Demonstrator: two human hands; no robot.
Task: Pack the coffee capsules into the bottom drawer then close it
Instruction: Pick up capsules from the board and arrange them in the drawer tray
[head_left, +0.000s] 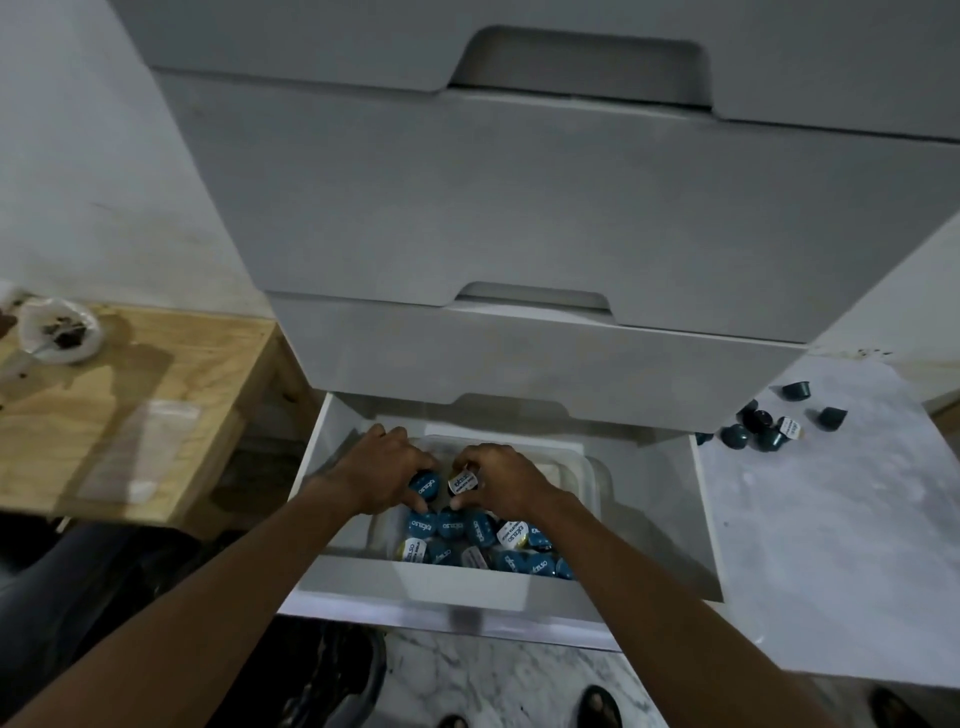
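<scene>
The bottom drawer of a white cabinet stands pulled out. Inside it sits a clear plastic tub with several blue coffee capsules packed along its near side. My left hand holds a blue-lidded capsule over the tub. My right hand pinches a white-lidded capsule right beside it. Both hands hover above the tub's middle. Several more dark capsules lie loose on the floor to the right of the cabinet.
Two shut upper drawers overhang the open one. A wooden board with a white dish lies at the left. Marble floor spreads to the right and front. My sandalled feet show at the bottom edge.
</scene>
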